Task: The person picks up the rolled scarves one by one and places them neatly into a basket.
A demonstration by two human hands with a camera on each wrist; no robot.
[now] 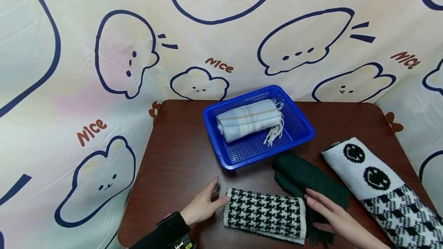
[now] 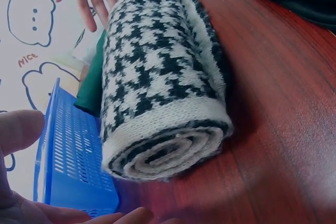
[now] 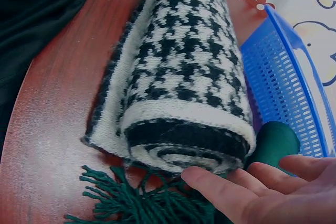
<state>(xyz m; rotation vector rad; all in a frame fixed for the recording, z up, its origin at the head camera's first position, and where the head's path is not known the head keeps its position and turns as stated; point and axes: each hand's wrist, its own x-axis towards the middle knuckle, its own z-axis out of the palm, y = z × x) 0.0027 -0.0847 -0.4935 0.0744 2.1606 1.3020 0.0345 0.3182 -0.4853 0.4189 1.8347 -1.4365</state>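
A black-and-white houndstooth scarf, rolled up with its spiral end showing in the left wrist view, lies on the table between both hands. My left hand is at its left end, fingers extended and thumb tip by the pale border. At the right end is my right hand, fingers spread and straight; in the right wrist view its thumb reaches the bottom of the rolled end. Neither hand curls round the scarf. A dark green scarf lies behind, its fringe spreading beneath the right hand.
A blue perforated basket stands toward the back of the brown table, holding a rolled pale blue plaid scarf with white fringe. On the right lies a folded white-and-black smiley scarf. A cartoon-printed cloth hangs behind the table.
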